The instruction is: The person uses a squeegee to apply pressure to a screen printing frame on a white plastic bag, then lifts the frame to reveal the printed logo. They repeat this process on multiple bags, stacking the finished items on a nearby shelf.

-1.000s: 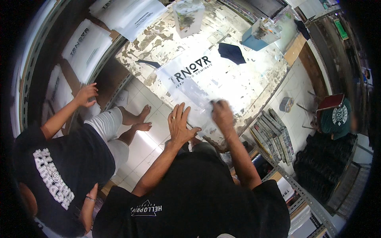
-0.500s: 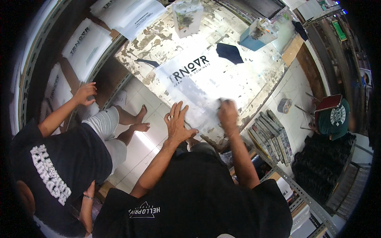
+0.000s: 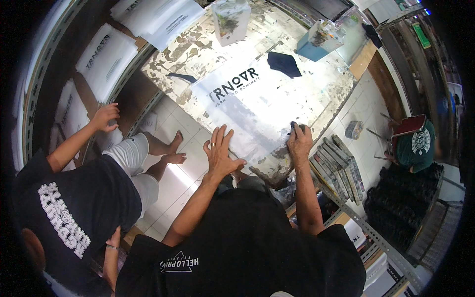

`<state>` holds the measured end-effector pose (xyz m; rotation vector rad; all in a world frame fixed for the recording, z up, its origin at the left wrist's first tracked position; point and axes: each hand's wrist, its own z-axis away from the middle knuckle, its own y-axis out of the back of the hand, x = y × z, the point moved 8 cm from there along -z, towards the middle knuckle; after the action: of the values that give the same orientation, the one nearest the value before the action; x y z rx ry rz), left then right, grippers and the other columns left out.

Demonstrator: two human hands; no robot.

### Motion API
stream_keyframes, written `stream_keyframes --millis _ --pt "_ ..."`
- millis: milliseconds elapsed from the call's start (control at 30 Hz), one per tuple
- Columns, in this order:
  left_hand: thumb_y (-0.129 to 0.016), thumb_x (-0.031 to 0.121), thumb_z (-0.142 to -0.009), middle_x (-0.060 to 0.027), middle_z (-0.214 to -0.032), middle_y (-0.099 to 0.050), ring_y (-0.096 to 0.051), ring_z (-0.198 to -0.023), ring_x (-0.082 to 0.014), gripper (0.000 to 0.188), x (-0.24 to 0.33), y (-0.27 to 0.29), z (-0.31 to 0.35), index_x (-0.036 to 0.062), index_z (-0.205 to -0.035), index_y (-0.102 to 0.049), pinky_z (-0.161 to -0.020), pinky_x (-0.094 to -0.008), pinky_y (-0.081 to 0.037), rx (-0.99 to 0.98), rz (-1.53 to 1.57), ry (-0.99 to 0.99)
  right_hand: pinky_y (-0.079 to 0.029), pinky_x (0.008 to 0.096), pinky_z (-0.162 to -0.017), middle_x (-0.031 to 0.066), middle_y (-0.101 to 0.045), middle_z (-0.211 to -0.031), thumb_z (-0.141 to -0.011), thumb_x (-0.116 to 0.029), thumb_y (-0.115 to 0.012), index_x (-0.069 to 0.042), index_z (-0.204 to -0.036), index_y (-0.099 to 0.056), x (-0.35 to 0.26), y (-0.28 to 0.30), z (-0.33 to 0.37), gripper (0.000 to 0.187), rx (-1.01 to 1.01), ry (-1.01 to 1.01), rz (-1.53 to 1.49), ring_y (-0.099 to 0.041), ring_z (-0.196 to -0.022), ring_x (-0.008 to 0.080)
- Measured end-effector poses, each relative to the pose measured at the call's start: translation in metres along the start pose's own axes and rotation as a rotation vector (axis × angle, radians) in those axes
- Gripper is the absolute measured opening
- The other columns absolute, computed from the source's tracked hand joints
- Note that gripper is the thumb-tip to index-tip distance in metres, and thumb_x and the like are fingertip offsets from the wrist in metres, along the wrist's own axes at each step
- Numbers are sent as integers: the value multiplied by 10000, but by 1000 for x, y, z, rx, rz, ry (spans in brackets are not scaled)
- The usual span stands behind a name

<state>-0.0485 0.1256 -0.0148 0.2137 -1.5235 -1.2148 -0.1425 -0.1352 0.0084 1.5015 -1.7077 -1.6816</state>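
Observation:
A whitish, translucent plastic bag (image 3: 232,116) with black print lies flat on the paint-worn table (image 3: 170,57). My left hand (image 3: 220,151) rests open at the bag's near left edge, fingers spread and a ring on one of them. By the bag's right side, my right hand (image 3: 300,141) is closed on a small dark wad (image 3: 293,125) that looks like cloth; most of it is hidden by the fingers. Beyond the bag lie a dark cloth piece (image 3: 284,65) and a narrow dark strip (image 3: 182,77).
A cloudy plastic container (image 3: 230,24) and a container of blue liquid (image 3: 316,45) stand at the table's far side. Printed bags (image 3: 106,59) fill a rack at left, beside a seated person (image 3: 79,198). Stained bars (image 3: 336,168) and a red-seated chair (image 3: 409,130) are at right.
My right hand has moved right and slightly nearer me, from over the bag to its right side, with the dark wad. My left hand stays in place.

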Motion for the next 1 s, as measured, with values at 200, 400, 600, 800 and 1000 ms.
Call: stream_keyframes --millis 200,400,600,800,1000 --pt "-933 447 -484 -113 -1610 -304 -201 -1508 -306 1141 3 -1 -1 114 -1464 -453 -1111 -597 -184 -31 -3 12 -513 425 -669 138 -619 -879 -817 -8 -650 -51 -1032 -726 -83 -33 75 232 -340 341 -321 -614 -797 312" --pt "-929 460 -495 -120 -1616 -292 -198 -1509 -308 1149 0 -2 1 110 -1474 -441 -1109 -592 -186 -18 9 6 -498 436 -681 172 -607 -900 -828 18 -621 -37 -1070 -715 9 11 6 265 15 119 -50 -599 -814 349" --pt "-927 442 -497 -120 -1618 -290 -202 -1508 -307 1144 0 -2 0 107 -1476 -438 -1109 -584 -187 -5 9 -5 -520 413 -698 133 -612 -907 -771 14 -650 -34 -1071 -700 -86 -33 34 308 -172 301 -228 -619 -851 315" --pt "-932 459 -479 -124 -1615 -288 -200 -1509 -308 1167 -1 -2 -1 104 -1473 -435 -1094 -588 -198 -38 -16 32 -539 396 -693 134 -624 -935 -790 1 -643 -58 -1092 -699 -71 -51 17 312 -169 320 -159 -627 -864 294" --pt "-944 429 -472 -112 -1619 -280 -183 -1516 -299 1160 1 -3 -2 105 -1466 -442 -1097 -603 -199 -41 -16 28 -536 401 -697 147 -630 -893 -818 -5 -653 -41 -1073 -725 -24 -32 -29 268 -35 107 -16 -622 -803 304"
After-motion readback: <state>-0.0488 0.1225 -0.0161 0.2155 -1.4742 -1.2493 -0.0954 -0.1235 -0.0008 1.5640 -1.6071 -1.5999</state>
